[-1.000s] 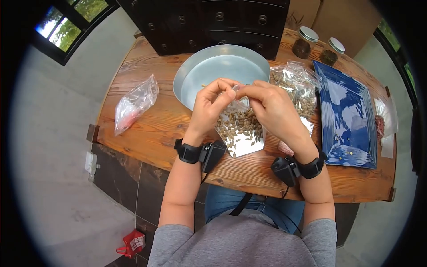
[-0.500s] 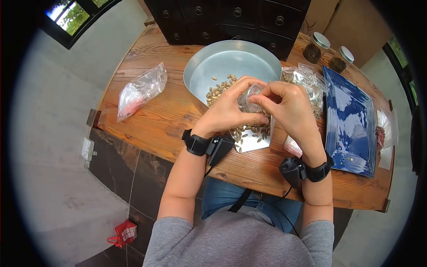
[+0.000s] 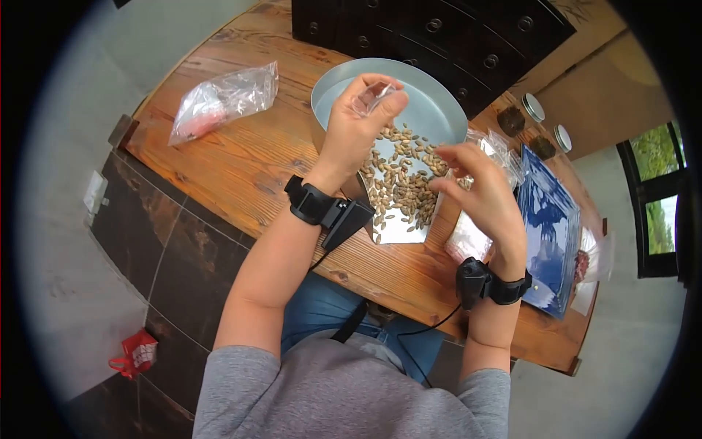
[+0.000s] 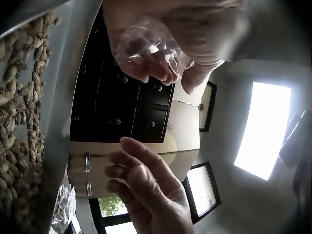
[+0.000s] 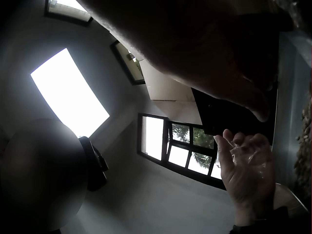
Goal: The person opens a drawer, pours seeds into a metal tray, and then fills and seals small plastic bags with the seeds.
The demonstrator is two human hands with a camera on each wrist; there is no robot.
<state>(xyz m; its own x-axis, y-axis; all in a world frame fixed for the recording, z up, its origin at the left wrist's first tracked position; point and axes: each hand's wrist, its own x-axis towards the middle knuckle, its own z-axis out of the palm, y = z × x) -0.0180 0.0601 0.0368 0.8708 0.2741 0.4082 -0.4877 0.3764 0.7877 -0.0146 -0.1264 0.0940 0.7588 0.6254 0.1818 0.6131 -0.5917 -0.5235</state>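
My left hand is raised over the left side of a metal pan, its fingers and thumb curled round a small crumpled clear plastic bag. In the left wrist view the bag bunches against the palm. Brown oval pods lie spread across the pan's floor and down its flat front lip. My right hand hovers by the pan's right side with fingers loosely bent and nothing between them. The left wrist view shows this right hand apart from the bag.
A clear bag with pink contents lies at the left. To the right are filled plastic bags, a blue tray, a bag of reddish bits and lidded jars. A dark drawer cabinet stands behind the pan.
My hands have parted from each other. The left has moved up and left, gripping the bag; the right has let go of it. More pods show in the pan, and the head view has turned.
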